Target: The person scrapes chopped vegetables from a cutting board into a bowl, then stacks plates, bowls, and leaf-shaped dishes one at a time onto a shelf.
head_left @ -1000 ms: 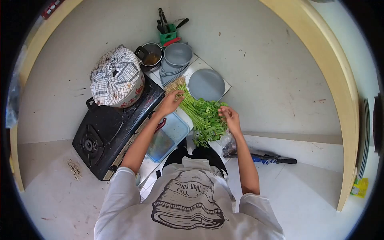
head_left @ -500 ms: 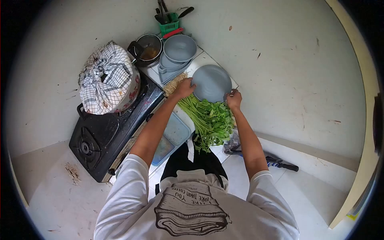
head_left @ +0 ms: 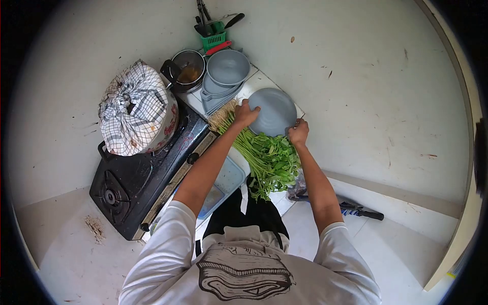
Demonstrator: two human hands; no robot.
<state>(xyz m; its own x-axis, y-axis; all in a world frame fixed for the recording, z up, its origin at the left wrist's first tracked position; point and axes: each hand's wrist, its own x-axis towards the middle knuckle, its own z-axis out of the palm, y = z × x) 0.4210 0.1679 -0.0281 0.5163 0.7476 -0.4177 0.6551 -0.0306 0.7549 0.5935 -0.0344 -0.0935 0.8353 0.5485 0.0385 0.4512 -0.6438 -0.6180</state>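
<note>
A round grey plate [head_left: 273, 113] is held at its rim between my two hands, above the root side of a bunch of leafy greens. At its left edge my left hand [head_left: 246, 115] is closed, the thumb lying over the rim. My right hand [head_left: 298, 132] pinches the lower right edge with curled fingers. Just below both hands lie the long-stemmed greens [head_left: 274, 160], pale roots pointing to the upper left and leaves to the lower right. Part of the stems is hidden by my left forearm.
A grey bowl [head_left: 228, 67] rests on stacked grey dishes [head_left: 218, 94], beside a strainer [head_left: 189, 66] and a green utensil basket [head_left: 213, 40]. To the left, a cloth-wrapped pot [head_left: 168, 119] stands on a black stove [head_left: 132, 178]. A blue tray [head_left: 229, 175] sits close to my body.
My left hand has shifted slightly right along the plate, its thumb reaching further over the rim. The whole view has moved a little; the right hand keeps its hold.
</note>
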